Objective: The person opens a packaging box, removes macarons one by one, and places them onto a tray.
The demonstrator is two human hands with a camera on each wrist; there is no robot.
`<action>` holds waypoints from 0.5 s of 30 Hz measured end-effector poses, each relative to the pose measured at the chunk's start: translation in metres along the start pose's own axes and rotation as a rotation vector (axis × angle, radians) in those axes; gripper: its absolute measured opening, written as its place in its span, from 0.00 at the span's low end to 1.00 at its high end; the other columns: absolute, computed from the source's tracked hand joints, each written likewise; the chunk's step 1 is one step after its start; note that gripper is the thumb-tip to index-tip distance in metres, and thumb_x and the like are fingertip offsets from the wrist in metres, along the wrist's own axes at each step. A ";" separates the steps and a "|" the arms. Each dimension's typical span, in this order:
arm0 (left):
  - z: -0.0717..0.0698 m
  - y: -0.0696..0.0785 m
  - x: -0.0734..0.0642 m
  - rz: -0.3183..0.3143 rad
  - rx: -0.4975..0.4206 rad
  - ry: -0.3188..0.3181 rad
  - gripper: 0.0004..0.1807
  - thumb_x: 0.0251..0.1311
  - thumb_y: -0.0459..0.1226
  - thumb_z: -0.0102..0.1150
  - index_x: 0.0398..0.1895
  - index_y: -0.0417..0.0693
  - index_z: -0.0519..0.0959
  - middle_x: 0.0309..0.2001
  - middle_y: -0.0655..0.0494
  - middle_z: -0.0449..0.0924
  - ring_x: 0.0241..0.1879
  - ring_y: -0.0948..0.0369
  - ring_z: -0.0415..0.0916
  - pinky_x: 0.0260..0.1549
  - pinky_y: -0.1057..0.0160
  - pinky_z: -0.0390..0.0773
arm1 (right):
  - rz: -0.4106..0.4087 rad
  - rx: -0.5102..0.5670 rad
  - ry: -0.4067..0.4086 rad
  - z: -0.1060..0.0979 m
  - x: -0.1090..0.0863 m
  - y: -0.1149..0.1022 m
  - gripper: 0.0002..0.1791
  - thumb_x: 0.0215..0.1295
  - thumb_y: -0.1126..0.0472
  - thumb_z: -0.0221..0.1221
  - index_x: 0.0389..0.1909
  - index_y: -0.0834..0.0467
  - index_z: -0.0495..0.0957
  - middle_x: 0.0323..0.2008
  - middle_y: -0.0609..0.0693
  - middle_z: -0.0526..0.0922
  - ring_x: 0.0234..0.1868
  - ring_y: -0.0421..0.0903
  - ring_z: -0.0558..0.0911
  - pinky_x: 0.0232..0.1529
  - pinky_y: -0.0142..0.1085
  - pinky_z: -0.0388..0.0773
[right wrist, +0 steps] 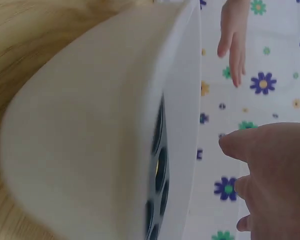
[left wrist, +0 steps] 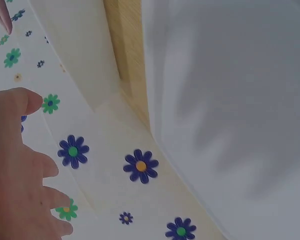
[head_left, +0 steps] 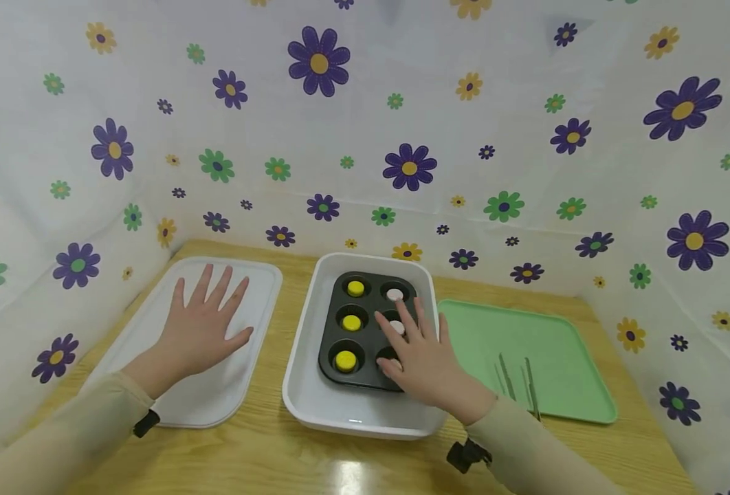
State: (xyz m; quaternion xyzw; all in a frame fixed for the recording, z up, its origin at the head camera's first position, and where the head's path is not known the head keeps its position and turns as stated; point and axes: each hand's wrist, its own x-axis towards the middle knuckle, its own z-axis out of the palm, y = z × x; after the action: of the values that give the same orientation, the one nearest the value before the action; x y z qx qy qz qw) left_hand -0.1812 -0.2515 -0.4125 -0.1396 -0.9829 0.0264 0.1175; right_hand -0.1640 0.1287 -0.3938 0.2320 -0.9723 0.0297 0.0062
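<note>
My left hand (head_left: 201, 330) spreads its fingers above the white tray (head_left: 216, 405) on the left and holds nothing; its shadow falls on that tray in the left wrist view. My right hand (head_left: 429, 364), fingers also spread, hovers over the right side of a black muffin tin (head_left: 372, 309). The tin lies in a deep white bin (head_left: 340, 405). Yellow round discs (head_left: 351, 323) sit in the left column of cups. Pale pink discs (head_left: 394, 295) sit in the right column, where my right hand partly covers the lower cups.
A green tray (head_left: 538, 344) lies at the right, with metal tweezers (head_left: 531, 385) on its near part, partly behind my right sleeve. The wooden table (head_left: 315, 460) is enclosed by a flower-printed curtain (head_left: 352, 124) at the back and sides.
</note>
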 end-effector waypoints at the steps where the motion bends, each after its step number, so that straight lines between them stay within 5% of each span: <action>1: -0.001 0.004 0.002 0.006 -0.002 0.005 0.46 0.63 0.60 0.52 0.78 0.49 0.54 0.78 0.38 0.47 0.76 0.36 0.38 0.67 0.24 0.40 | 0.021 -0.006 0.006 -0.001 -0.004 0.007 0.39 0.72 0.39 0.51 0.79 0.43 0.50 0.80 0.58 0.42 0.79 0.63 0.38 0.72 0.71 0.39; 15: 0.007 0.044 0.017 0.034 -0.164 -0.055 0.46 0.66 0.61 0.48 0.80 0.50 0.47 0.79 0.40 0.43 0.77 0.39 0.44 0.67 0.25 0.47 | 0.231 -0.020 0.109 -0.005 -0.068 0.084 0.42 0.68 0.44 0.58 0.79 0.47 0.50 0.78 0.66 0.45 0.76 0.72 0.41 0.65 0.79 0.41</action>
State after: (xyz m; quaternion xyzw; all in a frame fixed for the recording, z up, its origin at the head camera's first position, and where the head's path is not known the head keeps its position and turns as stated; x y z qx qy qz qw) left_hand -0.1868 -0.2045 -0.4191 -0.1648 -0.9820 -0.0486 0.0783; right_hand -0.1418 0.2346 -0.3954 0.1165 -0.9909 0.0329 0.0581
